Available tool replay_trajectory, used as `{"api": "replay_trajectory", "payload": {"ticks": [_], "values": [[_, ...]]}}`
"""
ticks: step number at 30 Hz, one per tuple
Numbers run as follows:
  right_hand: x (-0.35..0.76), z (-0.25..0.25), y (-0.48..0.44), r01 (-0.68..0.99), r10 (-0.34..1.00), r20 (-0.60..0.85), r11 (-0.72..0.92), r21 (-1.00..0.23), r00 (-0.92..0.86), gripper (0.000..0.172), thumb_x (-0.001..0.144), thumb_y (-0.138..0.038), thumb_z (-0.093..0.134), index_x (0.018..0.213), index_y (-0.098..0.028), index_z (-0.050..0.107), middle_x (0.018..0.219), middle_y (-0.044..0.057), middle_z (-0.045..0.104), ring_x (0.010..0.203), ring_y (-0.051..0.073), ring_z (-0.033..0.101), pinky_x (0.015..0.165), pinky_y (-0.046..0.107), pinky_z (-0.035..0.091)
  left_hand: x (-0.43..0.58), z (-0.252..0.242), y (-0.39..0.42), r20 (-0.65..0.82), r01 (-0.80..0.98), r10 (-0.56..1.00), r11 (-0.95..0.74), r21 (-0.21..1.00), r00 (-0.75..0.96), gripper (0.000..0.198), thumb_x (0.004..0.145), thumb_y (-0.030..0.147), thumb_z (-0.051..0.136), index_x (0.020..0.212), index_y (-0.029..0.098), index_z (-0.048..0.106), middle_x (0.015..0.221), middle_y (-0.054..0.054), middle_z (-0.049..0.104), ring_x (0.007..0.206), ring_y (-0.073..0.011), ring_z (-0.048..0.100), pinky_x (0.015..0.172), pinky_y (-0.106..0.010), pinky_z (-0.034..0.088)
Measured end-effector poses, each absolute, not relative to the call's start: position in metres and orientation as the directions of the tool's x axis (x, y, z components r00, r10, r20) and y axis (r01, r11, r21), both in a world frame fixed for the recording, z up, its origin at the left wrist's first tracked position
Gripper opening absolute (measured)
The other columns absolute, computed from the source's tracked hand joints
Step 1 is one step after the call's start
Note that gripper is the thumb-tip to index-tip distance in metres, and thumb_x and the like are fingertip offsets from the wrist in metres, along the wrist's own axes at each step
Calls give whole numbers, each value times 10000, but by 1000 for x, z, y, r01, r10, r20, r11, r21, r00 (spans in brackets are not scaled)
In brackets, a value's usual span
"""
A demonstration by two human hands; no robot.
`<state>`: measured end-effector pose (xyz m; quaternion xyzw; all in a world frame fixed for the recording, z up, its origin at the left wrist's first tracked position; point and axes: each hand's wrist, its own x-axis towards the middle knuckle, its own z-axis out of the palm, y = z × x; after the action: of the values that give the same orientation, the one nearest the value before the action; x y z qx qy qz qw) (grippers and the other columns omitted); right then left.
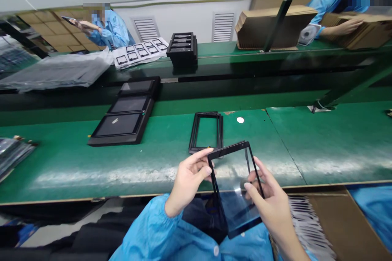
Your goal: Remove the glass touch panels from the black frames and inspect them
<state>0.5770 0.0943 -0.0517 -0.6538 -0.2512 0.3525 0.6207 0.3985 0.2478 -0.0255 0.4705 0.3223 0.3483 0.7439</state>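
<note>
Between my two hands a clear glass panel with a black border (pixel 237 187) is held tilted, over the bench's front edge. My left hand (pixel 196 171) pinches its upper left corner, thumb on the front face. On the opposite side my right hand (pixel 266 193) grips the long edge, with the thumb on the face and fingers showing through the glass behind. Just beyond the panel, several stacked black rectangular frames (pixel 193 132) lie on the green bench; the panel and my left hand overlap their near edge in view.
A black tray (pixel 114 143) with dark screens lies left on the bench (pixel 165 163). Farther back stand black stacked trays (pixel 182 51), a sheet of small frames (pixel 137 54) and cardboard (pixel 272 28). Two people in blue work there. A metal post (pixel 339 83) rises at right; an open carton (pixel 346 220) sits below.
</note>
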Motion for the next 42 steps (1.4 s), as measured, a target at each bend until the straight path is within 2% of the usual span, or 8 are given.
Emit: {"api": "replay_trajectory", "payload": {"ticks": [12, 22, 25, 28, 30, 32, 34, 42], "values": [[573, -41, 101, -170, 773, -212, -136, -976, 598, 730, 896, -389, 814, 1562, -294, 530, 950, -19, 631, 593, 98, 613, 574, 237, 564, 403, -24, 249, -240, -230, 808, 414, 881, 538, 556, 784, 314, 932, 1314, 254, 775, 1110, -120, 805, 914, -249, 798, 584, -253, 670], [570, -54, 97, 27, 793, -114, -163, -986, 599, 683, 981, -356, 692, 1619, -303, 452, 974, 1, 632, 630, 120, 613, 601, 273, 583, 404, -25, 249, -256, -182, 823, 393, 901, 507, 573, 797, 329, 907, 1339, 228, 757, 1220, -147, 795, 945, -283, 817, 577, -260, 669], [578, -51, 98, 339, 765, 110, -148, -929, 634, 587, 968, -352, 699, 1540, -301, 577, 1172, 81, 653, 940, 218, 691, 821, 387, 616, 402, -25, 249, -267, -137, 820, 382, 914, 506, 555, 803, 321, 893, 1332, 211, 766, 1177, -143, 816, 910, -283, 830, 573, -248, 659], [595, -36, 105, 478, 706, 264, -120, -870, 657, 494, 975, -357, 690, 1465, -302, 654, 1487, 122, 585, 1355, 318, 579, 1128, 519, 482, 399, -20, 248, -268, -56, 801, 350, 935, 535, 493, 829, 284, 861, 1306, 185, 783, 988, -112, 849, 889, -277, 838, 591, -229, 652], [606, -22, 112, 326, 761, 144, -93, -941, 632, 438, 1024, -372, 623, 1454, -292, 656, 1378, 114, 714, 1270, 291, 676, 1102, 495, 518, 396, -14, 245, -263, -17, 788, 327, 945, 557, 461, 838, 257, 846, 1289, 181, 793, 914, -91, 852, 872, -261, 841, 601, -207, 641], [615, -10, 118, 116, 833, -26, -108, -987, 553, 370, 1041, -400, 597, 1361, -253, 711, 1009, 79, 843, 961, 250, 798, 944, 425, 613, 394, -9, 243, -257, 0, 779, 313, 950, 571, 451, 838, 247, 841, 1282, 176, 796, 887, -88, 854, 834, -241, 841, 599, -190, 630], [618, -2, 123, -4, 855, -104, -119, -993, 508, 297, 1012, -416, 642, 1199, -222, 769, 737, 38, 826, 754, 227, 805, 843, 372, 640, 393, -6, 242, -258, 11, 775, 308, 951, 577, 454, 833, 252, 845, 1276, 165, 797, 860, -92, 854, 777, -225, 837, 590, -184, 622], [605, 0, 121, -86, 810, -82, -39, -996, 581, 163, 936, -366, 744, 973, -215, 793, 716, 44, 838, 644, 204, 820, 634, 246, 638, 388, -16, 243, -265, 39, 774, 298, 954, 574, 450, 816, 291, 864, 1241, 155, 808, 846, -95, 853, 791, -250, 841, 608, -222, 652]]}}
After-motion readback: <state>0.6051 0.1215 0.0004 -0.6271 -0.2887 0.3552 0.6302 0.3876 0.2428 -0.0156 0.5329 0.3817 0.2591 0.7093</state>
